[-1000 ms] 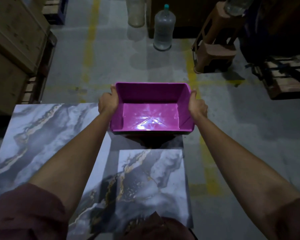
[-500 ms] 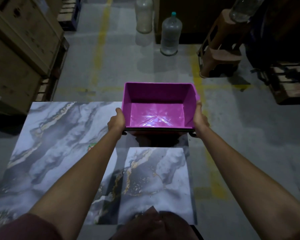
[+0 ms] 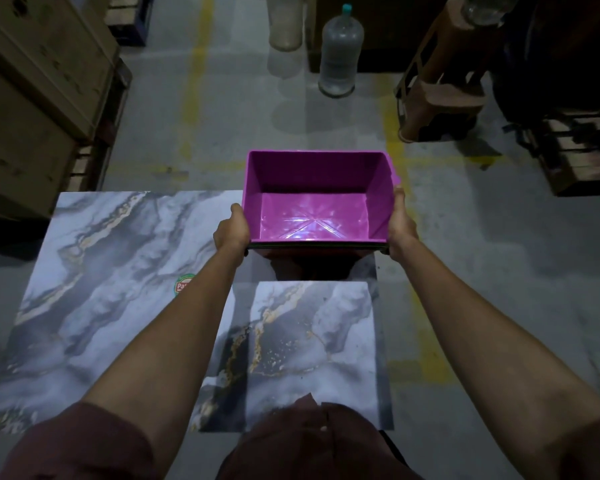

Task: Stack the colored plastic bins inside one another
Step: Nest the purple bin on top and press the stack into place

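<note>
A magenta plastic bin (image 3: 314, 206) sits nested on top of a stack, open side up and empty. Thin dark rims of other bins (image 3: 316, 244) show just under its near edge; their colours are hard to tell. My left hand (image 3: 232, 230) grips the stack's left side near the front corner. My right hand (image 3: 399, 223) grips its right side. The stack is held above the far edge of a marble-patterned tile (image 3: 312, 344), casting a dark shadow beneath it.
A larger marble tile (image 3: 111, 271) lies to the left on the concrete floor. Wooden crates (image 3: 39, 98) stand far left. A clear water jug (image 3: 340, 53), a brown plastic stool (image 3: 440, 88) and a wooden pallet (image 3: 582, 157) stand beyond.
My hands have slid from the bin's mid sides toward its near corners. The camera view has shifted back slightly, showing more of the floor and tiles.
</note>
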Demonstrator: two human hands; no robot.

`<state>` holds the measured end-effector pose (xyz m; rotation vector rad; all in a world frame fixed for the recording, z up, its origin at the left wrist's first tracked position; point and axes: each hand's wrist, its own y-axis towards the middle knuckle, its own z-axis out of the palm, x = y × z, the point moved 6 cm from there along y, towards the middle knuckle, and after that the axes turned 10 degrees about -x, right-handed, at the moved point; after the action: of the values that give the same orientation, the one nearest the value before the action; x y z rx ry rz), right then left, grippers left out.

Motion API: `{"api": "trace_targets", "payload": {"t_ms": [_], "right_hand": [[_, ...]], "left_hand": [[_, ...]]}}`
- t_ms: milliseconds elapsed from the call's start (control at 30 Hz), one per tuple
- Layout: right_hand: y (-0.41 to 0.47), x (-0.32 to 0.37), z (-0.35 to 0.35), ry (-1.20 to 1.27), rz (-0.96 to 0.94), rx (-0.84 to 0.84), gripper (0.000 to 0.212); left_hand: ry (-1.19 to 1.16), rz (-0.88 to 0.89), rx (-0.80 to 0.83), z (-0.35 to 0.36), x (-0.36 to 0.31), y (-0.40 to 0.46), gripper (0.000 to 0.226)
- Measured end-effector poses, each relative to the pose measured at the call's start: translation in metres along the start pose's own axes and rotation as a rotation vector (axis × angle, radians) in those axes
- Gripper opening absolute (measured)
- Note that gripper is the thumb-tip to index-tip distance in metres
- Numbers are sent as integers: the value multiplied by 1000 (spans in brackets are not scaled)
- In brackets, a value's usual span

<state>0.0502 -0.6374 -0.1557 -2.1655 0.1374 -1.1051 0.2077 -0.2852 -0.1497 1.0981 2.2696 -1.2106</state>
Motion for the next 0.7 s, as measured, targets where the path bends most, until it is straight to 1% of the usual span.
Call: {"api": "trace_targets", "payload": {"t_ms": [133, 300, 433, 467, 500, 567, 600, 633, 700], "right_hand": [[-4, 3, -2, -12, 14, -12, 110], [-13, 5, -3, -52, 7, 15, 108], [-6, 8, -4, -120, 4, 86, 116], [-7, 13, -6, -137, -1, 84, 111], [-7, 19, -8, -143, -26, 74, 99], [-8, 38, -11, -142, -120, 27, 66], [-8, 47, -11, -132, -146, 4, 56], [-8, 54, -10, -123, -157, -3, 52], [-4, 67, -3, -136, -164, 5, 54]], "left_hand": [[-6, 0, -33, 0, 1, 5, 79], [83, 70, -27, -2, -6, -1, 73], [223, 146, 9, -5, -22, 6, 68], [240, 169, 10, -6, -28, 11, 67], [248, 193, 10, -7, -33, 19, 68], [242, 248, 33, -3, -42, 33, 74], [230, 272, 54, 1, -46, 39, 79], [210, 278, 68, 5, -50, 44, 87], [178, 273, 91, 11, -59, 40, 106]]}}
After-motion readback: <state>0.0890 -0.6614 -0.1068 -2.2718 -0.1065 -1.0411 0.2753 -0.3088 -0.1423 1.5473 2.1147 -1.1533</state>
